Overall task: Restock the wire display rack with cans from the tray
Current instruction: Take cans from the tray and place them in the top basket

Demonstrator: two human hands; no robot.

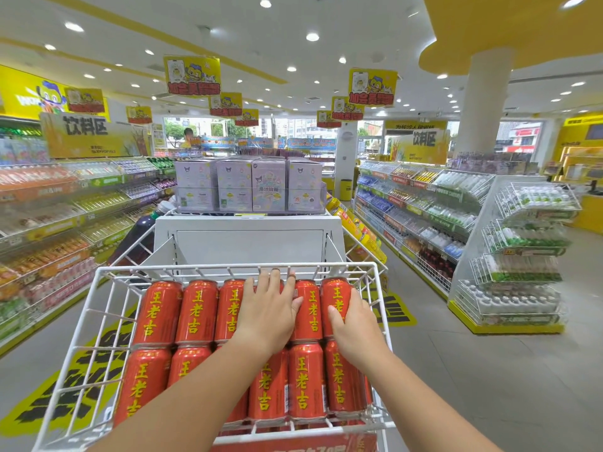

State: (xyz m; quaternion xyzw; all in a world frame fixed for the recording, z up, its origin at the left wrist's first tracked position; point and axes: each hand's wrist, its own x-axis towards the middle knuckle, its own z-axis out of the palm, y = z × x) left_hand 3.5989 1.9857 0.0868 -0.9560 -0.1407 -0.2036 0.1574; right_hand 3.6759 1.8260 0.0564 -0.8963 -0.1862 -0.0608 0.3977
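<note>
Bright shop aisles run away on both sides over a grey tiled floor (473, 370), and at the near centre stands a white wire display rack (228, 267) with its basket tilted toward the camera. Red drink cans with yellow lettering (195, 311) lie in it side by side in two rows, one far and one near, filling the basket from left to right.

The left hand (269, 311) lies flat on the far row just right of centre, fingers straight and spread, their tips reaching the far rim. The right hand (357, 327) is cupped over the rightmost far can (336, 291), thumb on its face and fingers curled round its right side.

Just beyond the rack is a white metal display stand (248, 246), topped with lilac printed cartons (267, 187). Long drink shelves on the left (65, 203) and drink shelves on the right (417, 203) flank it. Far right, a wire end rack of pale bottles (528, 256) stands near a white round pillar (486, 102). Yellow hanging signs (192, 75) dangle from the ceiling.
</note>
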